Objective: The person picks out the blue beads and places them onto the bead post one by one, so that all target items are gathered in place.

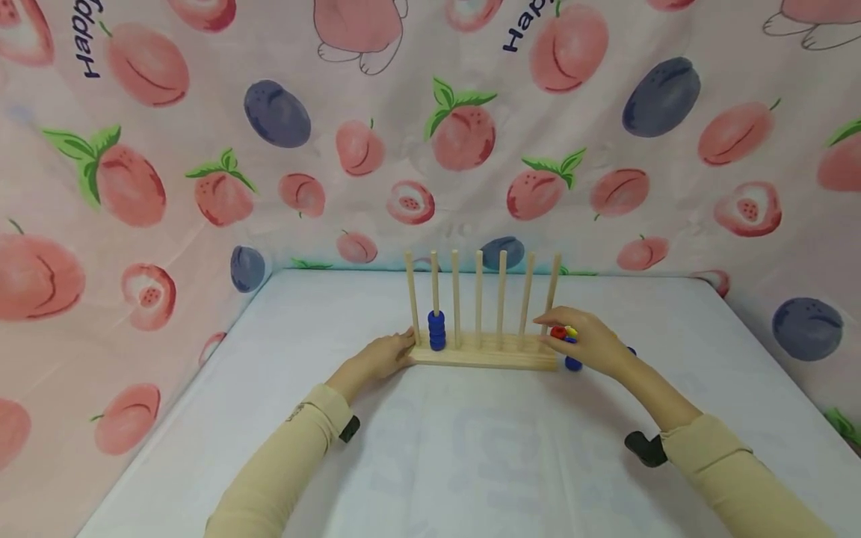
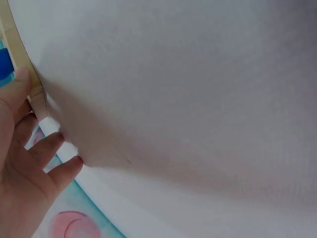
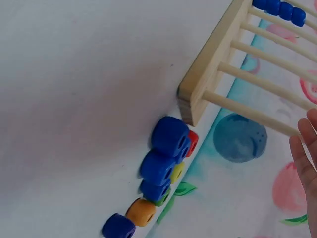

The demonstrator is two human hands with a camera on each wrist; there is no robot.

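A wooden peg rack stands on the table, with several upright pegs in its base. Stacked blue beads sit on the second peg from the left. My left hand grips the left end of the base; in the left wrist view its thumb lies against the wood. Near the rightmost peg is my right hand, its fingers extended and nothing visibly held. Partly behind that hand in the head view, loose blue beads lie just beyond the rack's right end.
Among the loose beads, the right wrist view shows a red bead, a yellow bead, a bit of a green bead and an orange bead. White cloth covers the table. Behind hangs a fruit-patterned curtain.
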